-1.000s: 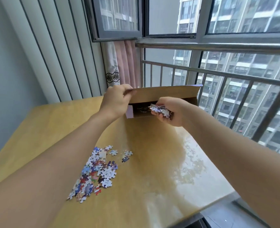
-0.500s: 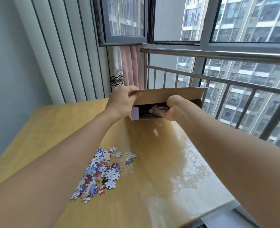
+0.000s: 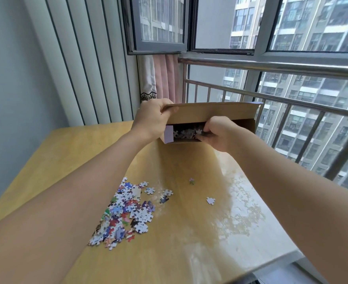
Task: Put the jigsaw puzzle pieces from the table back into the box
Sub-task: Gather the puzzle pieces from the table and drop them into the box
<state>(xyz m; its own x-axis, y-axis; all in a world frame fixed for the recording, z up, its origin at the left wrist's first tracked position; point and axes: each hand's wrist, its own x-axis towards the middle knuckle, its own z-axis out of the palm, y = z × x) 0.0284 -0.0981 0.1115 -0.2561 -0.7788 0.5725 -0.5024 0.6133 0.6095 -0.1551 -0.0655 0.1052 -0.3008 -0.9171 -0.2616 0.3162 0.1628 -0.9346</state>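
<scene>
The scene is lit by soft, even daylight admitted through the window. Beside the window, the bench is washed by a pale glare in which the railing and towers are mirrored. Away from the window, the bench is left a flatter, warmer yellow. Only faint, diffuse shadows are cast. Straight lines are bowed by wide-angle distortion towards the frame edges, and the forearms are swollen there. Slight softness is seen throughout.

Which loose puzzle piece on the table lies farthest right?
The single white jigsaw piece, alone near the glare patch, right of the small pinkish piece and the colourful pile.
</scene>
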